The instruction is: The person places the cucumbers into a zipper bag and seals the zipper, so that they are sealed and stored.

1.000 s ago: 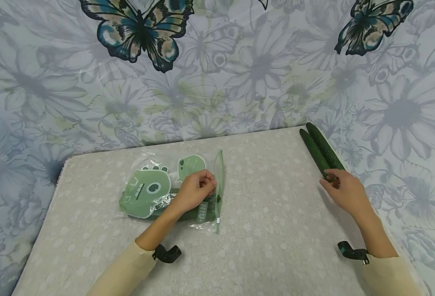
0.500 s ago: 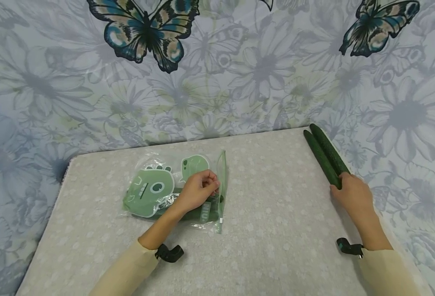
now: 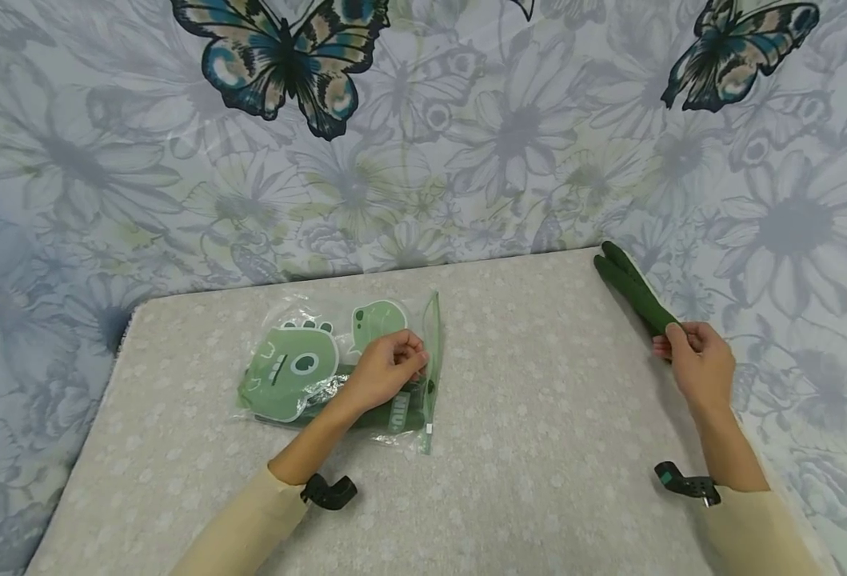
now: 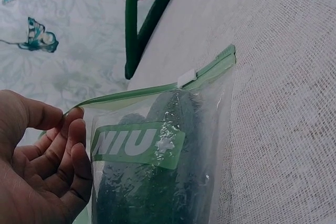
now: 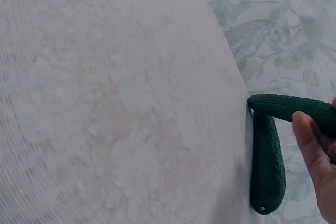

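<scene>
In the head view my left hand reaches over a clear zip bag printed with green dinosaur figures. The left wrist view shows its thumb and fingers pinching the bag's green zip edge, with a white slider farther along. Dark green, long shapes fill the inside, behind a "NIU" label. At the right table edge, my right hand grips one cucumber by its near end, which is raised. Under its far end, a second cucumber lies along the edge.
A pale patterned cloth covers the table. Behind it and to the right hangs a floral backdrop with large butterflies. The table's right edge runs right beside the cucumbers.
My right hand has closed round one cucumber and lifted its near end, tilting it over the other. The left hand keeps its hold on the bag.
</scene>
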A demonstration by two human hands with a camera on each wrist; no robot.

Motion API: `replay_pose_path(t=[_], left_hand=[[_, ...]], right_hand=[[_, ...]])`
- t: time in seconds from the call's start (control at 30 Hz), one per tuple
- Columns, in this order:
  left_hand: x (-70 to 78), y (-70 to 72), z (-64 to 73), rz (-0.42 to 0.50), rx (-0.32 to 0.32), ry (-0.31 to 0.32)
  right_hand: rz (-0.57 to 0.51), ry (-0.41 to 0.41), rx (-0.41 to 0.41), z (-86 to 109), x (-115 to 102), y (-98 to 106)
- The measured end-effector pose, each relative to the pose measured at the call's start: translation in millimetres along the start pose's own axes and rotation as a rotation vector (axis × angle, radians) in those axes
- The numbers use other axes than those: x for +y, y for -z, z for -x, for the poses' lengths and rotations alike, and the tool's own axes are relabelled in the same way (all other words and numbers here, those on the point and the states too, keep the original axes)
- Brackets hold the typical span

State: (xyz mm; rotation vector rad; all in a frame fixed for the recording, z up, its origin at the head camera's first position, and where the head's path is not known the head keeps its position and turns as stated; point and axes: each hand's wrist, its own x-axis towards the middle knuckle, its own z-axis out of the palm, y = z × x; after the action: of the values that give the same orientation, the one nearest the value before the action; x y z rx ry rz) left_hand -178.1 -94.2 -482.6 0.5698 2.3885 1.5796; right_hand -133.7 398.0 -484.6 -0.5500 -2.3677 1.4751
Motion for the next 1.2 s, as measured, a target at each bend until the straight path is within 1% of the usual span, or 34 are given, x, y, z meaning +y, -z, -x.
replay_pose_path(t=[0.1, 0.17, 0.23, 0.3, 0.43, 0.5, 0.63, 0.77, 0.87, 0.93, 1.07, 1.2], left_hand=[[0.3, 1.2, 1.3, 0.001, -0.003, 0.004], [0.6, 1.8, 2.2, -0.003, -0.002, 0.006], [1.1, 2.4, 3.3, -0.008, -0.001, 0.009], [1.8, 2.9, 4.2, -0.01, 0.001, 0.013], [2.7, 3.1, 4.4, -0.011, 0.004, 0.013], [3.3, 2.9, 3.9, -0.014, 0.003, 0.015], [4.6, 3.0, 3.1, -0.021, -0.001, 0.02], [4.4, 3.2, 2.2, -0.025, 0.0, 0.014], [4.2, 3.2, 1.5, -0.028, 0.0, 0.005], [4.3, 3.3, 1.2, -0.029, 0.0, 0.002], [4.1, 3.9, 0.9, -0.035, 0.002, 0.003], [4.6, 4.6, 1.2, -0.04, 0.002, 0.01]], right_hand=[[-0.213, -0.091, 0.046, 1.4, -1.9, -4.4], [-0.347, -0.12, 0.075, 2.9, -2.4, -6.3], [-0.464, -0.123, 0.084, 4.0, -2.3, -7.5], [-0.556, -0.11, 0.079, 4.7, -2.4, -8.0], [-0.682, -0.071, 0.054, 4.6, -2.4, -7.5], [-0.705, -0.041, 0.039, 5.1, -3.2, -7.1], [-0.697, 0.045, -0.021, 8.8, -6.7, -8.2], [-0.698, 0.143, -0.12, 14.3, -11.6, -12.1], [-0.714, 0.199, -0.212, 18.8, -17.0, -16.6], [-0.711, 0.225, -0.262, 21.7, -21.4, -20.2], [-0.652, 0.274, -0.339, 27.2, -30.4, -28.1], [-0.598, 0.283, -0.407, 32.2, -37.2, -37.8]])
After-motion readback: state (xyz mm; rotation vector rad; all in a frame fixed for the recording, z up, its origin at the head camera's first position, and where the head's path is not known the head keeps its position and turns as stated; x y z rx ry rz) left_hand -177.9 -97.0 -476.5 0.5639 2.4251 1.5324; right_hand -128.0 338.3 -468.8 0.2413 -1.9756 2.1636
